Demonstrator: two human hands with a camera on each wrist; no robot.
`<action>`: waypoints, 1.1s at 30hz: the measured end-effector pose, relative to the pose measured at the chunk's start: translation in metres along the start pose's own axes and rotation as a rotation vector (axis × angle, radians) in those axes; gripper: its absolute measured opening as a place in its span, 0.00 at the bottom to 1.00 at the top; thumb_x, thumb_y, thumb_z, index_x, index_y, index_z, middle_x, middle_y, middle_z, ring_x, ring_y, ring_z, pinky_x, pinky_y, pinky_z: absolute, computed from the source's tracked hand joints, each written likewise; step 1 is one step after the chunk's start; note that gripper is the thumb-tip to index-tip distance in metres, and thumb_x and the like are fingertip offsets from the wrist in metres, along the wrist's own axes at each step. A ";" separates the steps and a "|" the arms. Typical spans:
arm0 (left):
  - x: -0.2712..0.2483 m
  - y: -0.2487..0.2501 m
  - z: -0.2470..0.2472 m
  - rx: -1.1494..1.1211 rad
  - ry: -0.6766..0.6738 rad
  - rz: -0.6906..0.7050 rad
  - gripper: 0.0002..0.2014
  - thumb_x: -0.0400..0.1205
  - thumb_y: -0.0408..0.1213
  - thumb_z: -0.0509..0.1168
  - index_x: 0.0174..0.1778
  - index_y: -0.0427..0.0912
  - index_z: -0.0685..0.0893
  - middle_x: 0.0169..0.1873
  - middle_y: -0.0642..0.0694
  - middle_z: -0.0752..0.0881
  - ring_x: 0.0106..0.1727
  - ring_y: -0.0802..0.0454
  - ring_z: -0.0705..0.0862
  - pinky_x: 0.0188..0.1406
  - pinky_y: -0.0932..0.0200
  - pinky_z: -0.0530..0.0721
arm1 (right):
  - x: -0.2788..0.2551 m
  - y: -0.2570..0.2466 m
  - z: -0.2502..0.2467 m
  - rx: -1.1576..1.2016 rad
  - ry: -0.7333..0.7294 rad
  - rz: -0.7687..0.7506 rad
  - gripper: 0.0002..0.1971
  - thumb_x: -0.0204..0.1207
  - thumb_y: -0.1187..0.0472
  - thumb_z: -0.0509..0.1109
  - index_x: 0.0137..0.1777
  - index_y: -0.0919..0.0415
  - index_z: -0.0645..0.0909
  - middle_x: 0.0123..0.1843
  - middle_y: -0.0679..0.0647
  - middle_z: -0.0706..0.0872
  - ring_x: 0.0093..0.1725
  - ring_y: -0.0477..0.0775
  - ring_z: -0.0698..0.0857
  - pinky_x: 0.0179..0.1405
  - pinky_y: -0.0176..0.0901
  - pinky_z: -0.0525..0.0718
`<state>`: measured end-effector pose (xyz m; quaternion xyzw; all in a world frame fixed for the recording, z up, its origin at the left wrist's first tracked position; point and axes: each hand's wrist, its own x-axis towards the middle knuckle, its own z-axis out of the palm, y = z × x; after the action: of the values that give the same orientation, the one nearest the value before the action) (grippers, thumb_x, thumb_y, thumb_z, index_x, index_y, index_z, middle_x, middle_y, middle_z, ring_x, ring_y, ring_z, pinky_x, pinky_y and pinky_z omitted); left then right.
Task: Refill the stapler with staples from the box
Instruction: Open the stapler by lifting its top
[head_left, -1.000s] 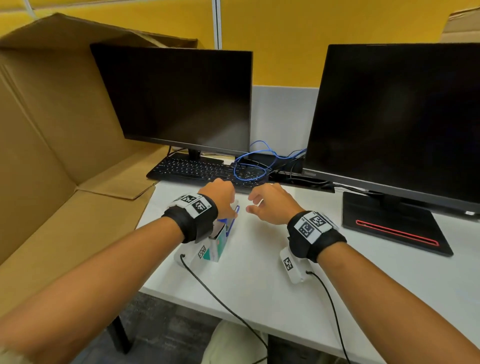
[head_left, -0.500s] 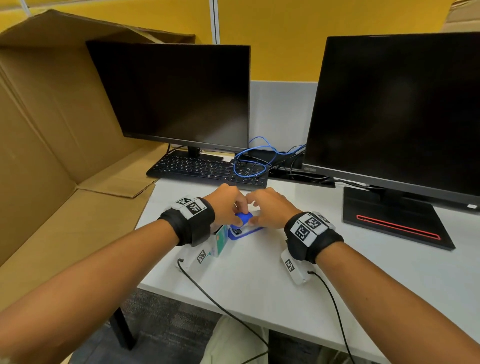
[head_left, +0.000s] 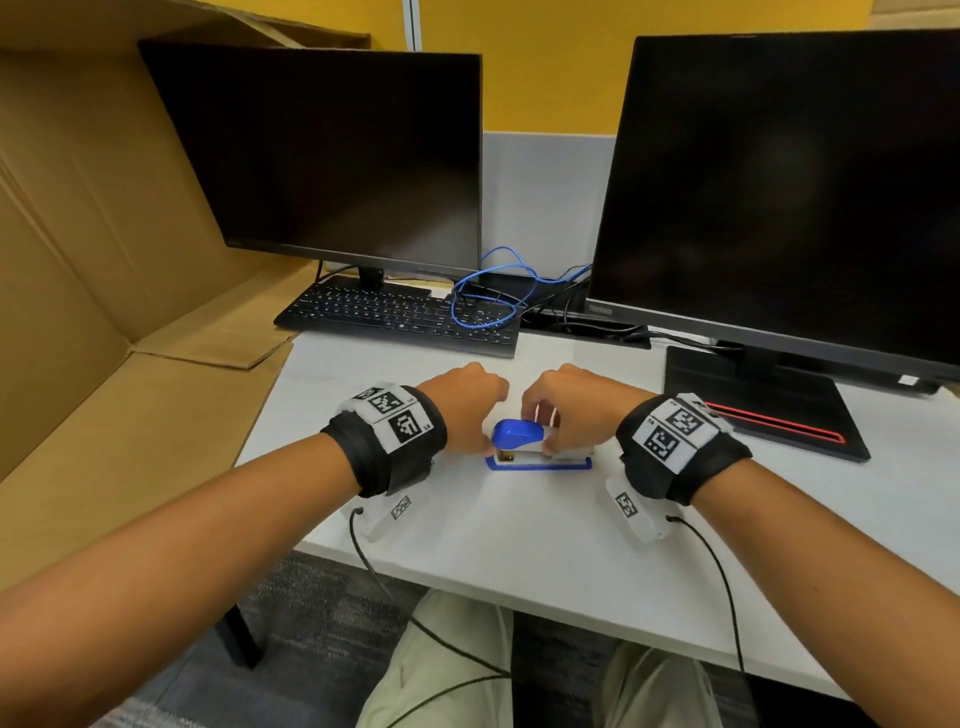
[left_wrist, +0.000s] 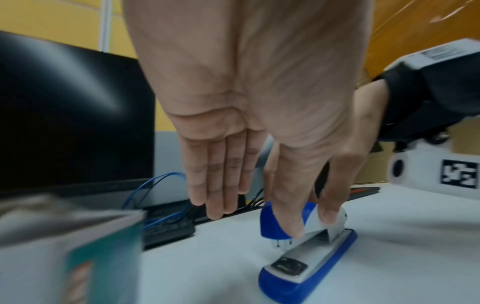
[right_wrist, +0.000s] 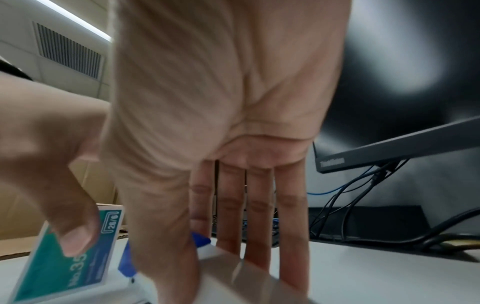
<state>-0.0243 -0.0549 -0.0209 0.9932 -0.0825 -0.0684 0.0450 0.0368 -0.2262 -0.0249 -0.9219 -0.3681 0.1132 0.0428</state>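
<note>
Stapler (head_left: 537, 451) lies on the white desk (head_left: 519, 525) between both wrists, well in from the near edge. Keyboard (head_left: 400, 317) and monitor base (head_left: 753, 400) stand beyond; staple box (left_wrist: 70, 257) stands close on the left. Left hand (head_left: 467, 410) pinches the blue cap; right hand (head_left: 571, 410) pinches the white body. Half a second ago the stapler was partly hidden; now its base shows flat.

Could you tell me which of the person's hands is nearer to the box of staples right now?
The left. The left hand is right beside the box of staples, its thumb on the stapler. The right hand is on the stapler's far side, away from the box.
</note>
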 end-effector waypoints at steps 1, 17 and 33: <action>-0.004 0.009 -0.001 0.024 0.020 0.021 0.30 0.74 0.45 0.74 0.71 0.44 0.76 0.64 0.42 0.82 0.64 0.41 0.81 0.58 0.51 0.82 | -0.007 0.003 -0.001 -0.003 -0.022 0.014 0.21 0.71 0.56 0.80 0.64 0.48 0.83 0.55 0.50 0.87 0.53 0.50 0.77 0.52 0.46 0.80; -0.035 0.045 0.044 0.184 -0.120 0.249 0.09 0.79 0.34 0.58 0.54 0.40 0.77 0.49 0.36 0.85 0.40 0.46 0.75 0.38 0.51 0.78 | -0.038 0.016 0.003 0.016 0.054 0.026 0.15 0.75 0.51 0.76 0.61 0.50 0.86 0.53 0.49 0.87 0.53 0.52 0.80 0.48 0.46 0.80; -0.028 0.042 0.033 0.166 -0.203 0.302 0.12 0.82 0.34 0.53 0.46 0.37 0.82 0.47 0.37 0.84 0.45 0.45 0.70 0.41 0.54 0.68 | -0.073 0.037 -0.021 0.246 0.203 0.078 0.18 0.72 0.60 0.79 0.61 0.54 0.81 0.55 0.52 0.89 0.48 0.54 0.91 0.57 0.54 0.90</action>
<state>-0.0633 -0.0937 -0.0460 0.9579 -0.2398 -0.1536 -0.0358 0.0151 -0.3030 0.0026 -0.9299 -0.3092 0.0652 0.1881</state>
